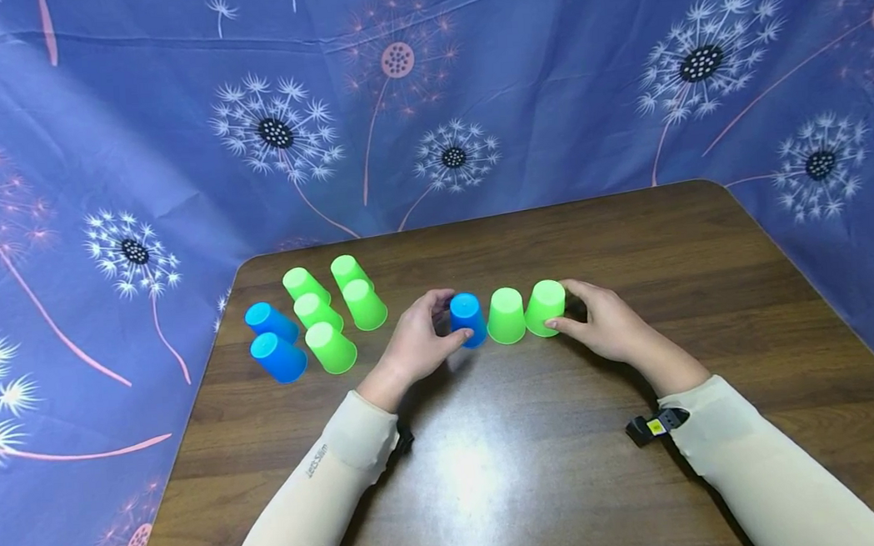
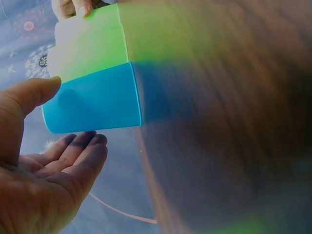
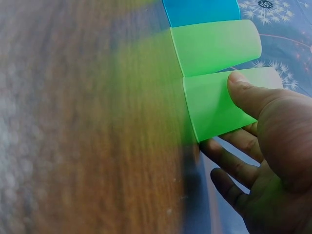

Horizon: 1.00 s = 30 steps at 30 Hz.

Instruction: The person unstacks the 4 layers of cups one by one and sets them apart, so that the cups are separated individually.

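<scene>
A blue cup point(image 1: 467, 321) and two green cups stand upside down in a row, side by side. My left hand point(image 1: 423, 334) is at the blue cup, its thumb tip overlapping the cup's side. In the left wrist view, the other fingers point(image 2: 87, 153) lie loosely extended just beside the blue cup point(image 2: 97, 100). At the row's other end, my right hand point(image 1: 607, 321) holds the outer green cup point(image 1: 544, 308), thumb on its front and fingers partly hidden behind. Between these two cups sits the middle green cup point(image 1: 506, 316), with neither hand on it.
To the left on the wooden table point(image 1: 552, 433) stand several more green cups point(image 1: 331, 348) and two blue cups point(image 1: 279, 358), all upside down and close together. A blue cloth point(image 1: 531, 92) with dandelion prints hangs behind the table's far edge.
</scene>
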Motion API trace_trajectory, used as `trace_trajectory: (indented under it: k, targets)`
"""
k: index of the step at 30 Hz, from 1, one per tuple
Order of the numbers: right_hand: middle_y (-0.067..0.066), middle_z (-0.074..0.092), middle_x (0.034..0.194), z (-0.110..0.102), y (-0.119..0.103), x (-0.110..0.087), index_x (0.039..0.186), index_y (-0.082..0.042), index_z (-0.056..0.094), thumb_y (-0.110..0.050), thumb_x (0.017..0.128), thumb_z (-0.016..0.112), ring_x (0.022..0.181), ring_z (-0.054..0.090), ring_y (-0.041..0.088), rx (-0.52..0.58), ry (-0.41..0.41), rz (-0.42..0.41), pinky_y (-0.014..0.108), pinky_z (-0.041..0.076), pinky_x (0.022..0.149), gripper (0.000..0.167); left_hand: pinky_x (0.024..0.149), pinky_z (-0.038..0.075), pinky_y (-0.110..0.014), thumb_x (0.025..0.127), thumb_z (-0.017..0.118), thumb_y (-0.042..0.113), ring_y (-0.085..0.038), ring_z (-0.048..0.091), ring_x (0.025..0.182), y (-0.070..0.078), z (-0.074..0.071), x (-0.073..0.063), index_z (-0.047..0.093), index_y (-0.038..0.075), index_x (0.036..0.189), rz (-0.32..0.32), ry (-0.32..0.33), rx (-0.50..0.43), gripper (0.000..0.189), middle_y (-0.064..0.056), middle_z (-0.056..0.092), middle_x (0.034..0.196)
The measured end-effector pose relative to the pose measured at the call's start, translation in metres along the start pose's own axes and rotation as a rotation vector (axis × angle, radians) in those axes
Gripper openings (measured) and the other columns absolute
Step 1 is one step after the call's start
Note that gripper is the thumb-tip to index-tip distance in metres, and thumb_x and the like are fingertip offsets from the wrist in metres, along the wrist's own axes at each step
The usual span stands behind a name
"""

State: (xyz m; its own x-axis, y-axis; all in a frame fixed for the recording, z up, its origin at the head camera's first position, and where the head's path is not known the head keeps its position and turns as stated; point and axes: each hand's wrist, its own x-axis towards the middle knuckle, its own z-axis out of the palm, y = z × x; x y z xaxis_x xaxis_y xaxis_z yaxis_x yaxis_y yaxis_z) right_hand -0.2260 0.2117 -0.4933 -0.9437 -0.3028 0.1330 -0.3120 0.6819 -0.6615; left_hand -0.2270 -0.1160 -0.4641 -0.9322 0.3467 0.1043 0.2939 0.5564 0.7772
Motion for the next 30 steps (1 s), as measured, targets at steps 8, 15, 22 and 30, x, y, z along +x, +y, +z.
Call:
trace_trajectory:
  k: [8,15,22,30]
  targets:
    - [0.020,0.062,0.139,0.000,0.000,0.001,0.147,-0.001,0.054,-0.029,0.095,0.082,0.130,0.057,0.040,-0.008,-0.001,0.001,0.060,0.046,0.107,0.065,0.105,0.054,-0.042,0.093,0.082,0.019,-0.029,0.067,0.119,0.003,0.004,0.003,0.057,0.002,0.141,-0.010,0.015,0.038,0.057,-0.014,0.068,0.128]
    - [0.021,0.061,0.140,-0.002,-0.001,0.001,0.147,0.000,0.053,-0.028,0.095,0.082,0.132,0.056,0.041,-0.005,-0.002,0.001,0.061,0.044,0.109,0.066,0.106,0.053,-0.041,0.095,0.080,0.017,-0.029,0.066,0.122,0.002,0.004,0.003,0.059,0.001,0.138,-0.005,0.024,0.041,0.051,-0.015,0.066,0.130]
    - [0.022,0.061,0.141,-0.001,-0.001,0.001,0.147,0.001,0.053,-0.028,0.095,0.082,0.132,0.055,0.042,-0.010,-0.003,-0.006,0.061,0.044,0.109,0.066,0.106,0.054,-0.041,0.095,0.079,0.018,-0.029,0.066,0.123,0.003,-0.005,-0.001,0.058,0.001,0.138,-0.020,0.038,0.030,0.050,-0.015,0.065,0.131]
    - [0.021,0.062,0.139,-0.001,0.000,0.001,0.146,0.000,0.054,-0.027,0.094,0.082,0.130,0.056,0.042,-0.011,0.004,-0.010,0.061,0.045,0.108,0.065,0.105,0.054,-0.041,0.096,0.079,0.019,-0.028,0.065,0.124,0.001,-0.022,-0.006,0.058,0.001,0.139,-0.048,0.074,0.000,0.051,-0.014,0.065,0.132]
